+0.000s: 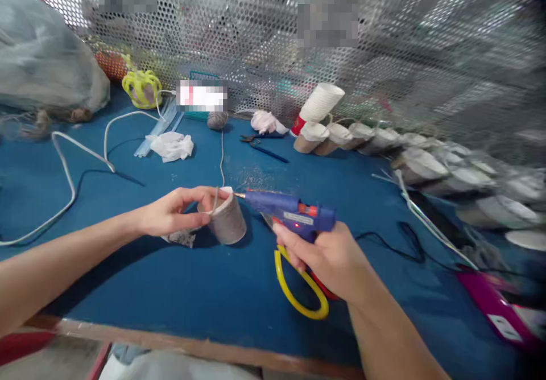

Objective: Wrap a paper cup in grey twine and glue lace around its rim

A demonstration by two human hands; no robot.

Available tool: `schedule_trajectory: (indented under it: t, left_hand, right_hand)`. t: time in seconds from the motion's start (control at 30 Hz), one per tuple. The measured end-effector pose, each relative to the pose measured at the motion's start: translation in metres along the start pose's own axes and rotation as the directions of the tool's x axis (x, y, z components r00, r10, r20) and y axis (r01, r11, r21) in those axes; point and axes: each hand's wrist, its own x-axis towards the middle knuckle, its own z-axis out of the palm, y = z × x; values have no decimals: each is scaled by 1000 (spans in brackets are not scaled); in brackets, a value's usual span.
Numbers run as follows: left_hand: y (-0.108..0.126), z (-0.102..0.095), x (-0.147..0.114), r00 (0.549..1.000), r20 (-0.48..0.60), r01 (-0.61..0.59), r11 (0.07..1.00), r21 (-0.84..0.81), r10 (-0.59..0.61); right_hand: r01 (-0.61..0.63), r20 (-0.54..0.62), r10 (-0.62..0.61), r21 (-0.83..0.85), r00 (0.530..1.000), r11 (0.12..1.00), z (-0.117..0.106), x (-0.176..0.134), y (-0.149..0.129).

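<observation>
My left hand grips a small grey cup at its rim, with the thumb on the near left side and a finger reaching along the top. A grey cord loops by these fingers, and a strand runs back to a ball of grey yarn. My right hand is closed around the handle of a blue glue gun, its metal nozzle at the right side of the cup's white-edged rim. Beneath this hand lie scissors with yellow handles, partly hidden. Crumpled greyish scrap sits by the cup.
Pliers lie behind the gun, near crumpled white paper. A row of similar cups stretches along the right back, beside stacked white cups. A white cord winds across the left; a dark cable lies right.
</observation>
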Motion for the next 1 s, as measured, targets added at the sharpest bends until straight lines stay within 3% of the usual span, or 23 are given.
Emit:
schedule_trajectory:
  t: [1.0]
  left_hand:
    - [1,0,2,1000,-9,10,999,39,-10]
  right_hand:
    - [-23,46,23,8,999,1000,2,-8,-1]
